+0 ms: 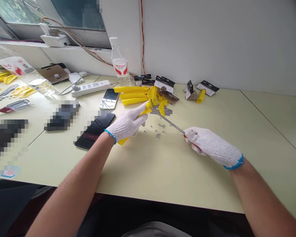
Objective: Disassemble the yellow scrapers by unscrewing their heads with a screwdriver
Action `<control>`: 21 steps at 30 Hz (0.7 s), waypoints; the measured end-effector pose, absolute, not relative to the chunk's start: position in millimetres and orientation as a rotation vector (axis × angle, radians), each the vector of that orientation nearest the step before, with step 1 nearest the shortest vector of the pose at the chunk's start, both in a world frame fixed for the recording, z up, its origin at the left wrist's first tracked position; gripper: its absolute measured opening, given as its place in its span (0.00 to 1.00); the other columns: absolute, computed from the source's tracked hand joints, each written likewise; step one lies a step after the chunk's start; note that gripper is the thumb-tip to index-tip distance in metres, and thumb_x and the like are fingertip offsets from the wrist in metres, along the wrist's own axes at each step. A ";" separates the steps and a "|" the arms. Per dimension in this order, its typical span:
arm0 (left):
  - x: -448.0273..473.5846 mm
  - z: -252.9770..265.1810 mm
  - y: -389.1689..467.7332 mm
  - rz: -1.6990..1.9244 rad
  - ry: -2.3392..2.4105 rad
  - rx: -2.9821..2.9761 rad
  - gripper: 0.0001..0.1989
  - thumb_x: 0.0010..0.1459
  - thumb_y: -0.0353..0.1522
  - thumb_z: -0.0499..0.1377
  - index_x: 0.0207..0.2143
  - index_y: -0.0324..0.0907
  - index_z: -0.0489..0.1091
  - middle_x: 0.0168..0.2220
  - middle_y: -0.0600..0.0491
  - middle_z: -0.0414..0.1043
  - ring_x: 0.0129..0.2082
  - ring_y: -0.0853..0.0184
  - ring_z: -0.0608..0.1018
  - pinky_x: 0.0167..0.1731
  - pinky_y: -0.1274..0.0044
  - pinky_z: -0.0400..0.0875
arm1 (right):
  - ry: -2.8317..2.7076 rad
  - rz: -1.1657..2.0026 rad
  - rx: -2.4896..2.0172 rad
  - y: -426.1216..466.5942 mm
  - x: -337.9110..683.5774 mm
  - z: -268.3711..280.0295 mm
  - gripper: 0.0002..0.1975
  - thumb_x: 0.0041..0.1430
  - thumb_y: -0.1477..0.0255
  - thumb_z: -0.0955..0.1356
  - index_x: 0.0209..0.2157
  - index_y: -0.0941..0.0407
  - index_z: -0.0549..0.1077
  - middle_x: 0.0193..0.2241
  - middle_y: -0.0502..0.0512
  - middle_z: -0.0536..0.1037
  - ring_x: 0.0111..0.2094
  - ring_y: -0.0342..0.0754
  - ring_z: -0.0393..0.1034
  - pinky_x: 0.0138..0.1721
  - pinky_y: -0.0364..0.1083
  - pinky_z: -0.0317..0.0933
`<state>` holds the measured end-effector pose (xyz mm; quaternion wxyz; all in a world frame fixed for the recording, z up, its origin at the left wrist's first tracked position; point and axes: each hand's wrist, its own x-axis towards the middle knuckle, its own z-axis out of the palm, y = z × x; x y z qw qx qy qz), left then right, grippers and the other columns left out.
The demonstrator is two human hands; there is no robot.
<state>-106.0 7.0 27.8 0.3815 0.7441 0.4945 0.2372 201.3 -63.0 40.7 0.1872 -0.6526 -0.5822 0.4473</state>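
Observation:
My left hand (128, 124), in a white knit glove with a blue cuff, is closed around a yellow plastic scraper (123, 141). The scraper's head shows past my fingertips and its handle end below the palm. In my gloved right hand (208, 144) is a screwdriver (171, 122), gripped by its red handle. Its long metal shaft points left, with the tip at the scraper's head; exact contact is hard to tell. Small loose screws and nuts (158, 135) lie on the table between my hands. Just behind are more yellow scraper parts (135, 95) and flat grey metal blades (168, 111).
Black-and-white card packages (164, 83) and a short yellow tube (200, 96) lie by the wall. A water bottle (120, 67), a power strip (92, 88) and phones (96, 130) stand or lie leftward. Another screwdriver (18, 105) is at far left. The table's front edge (162, 201) runs beneath my forearms.

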 end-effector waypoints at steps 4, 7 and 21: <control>-105.6 28.4 6.6 0.601 1.262 1.898 0.25 0.72 0.41 0.51 0.67 0.48 0.64 0.39 0.51 0.76 0.18 0.75 0.69 0.21 0.81 0.69 | -1.647 1.278 -1.850 -60.2 205.2 36.1 0.25 0.72 0.48 0.65 0.38 0.57 0.75 0.28 0.52 0.76 0.22 0.40 0.64 0.23 0.41 0.61; -105.4 29.6 6.5 0.603 1.260 1.895 0.26 0.72 0.41 0.51 0.69 0.49 0.62 0.38 0.51 0.76 0.18 0.75 0.69 0.20 0.82 0.69 | -1.679 1.269 -1.868 -59.2 204.9 35.5 0.24 0.69 0.48 0.68 0.32 0.55 0.72 0.24 0.52 0.75 0.22 0.41 0.66 0.23 0.41 0.59; -106.1 29.1 7.4 0.596 1.254 1.895 0.27 0.72 0.41 0.51 0.70 0.51 0.61 0.38 0.51 0.76 0.17 0.75 0.69 0.19 0.82 0.68 | -1.726 1.227 -1.914 -61.4 206.4 36.9 0.24 0.67 0.46 0.69 0.32 0.53 0.68 0.19 0.49 0.69 0.19 0.42 0.59 0.22 0.44 0.54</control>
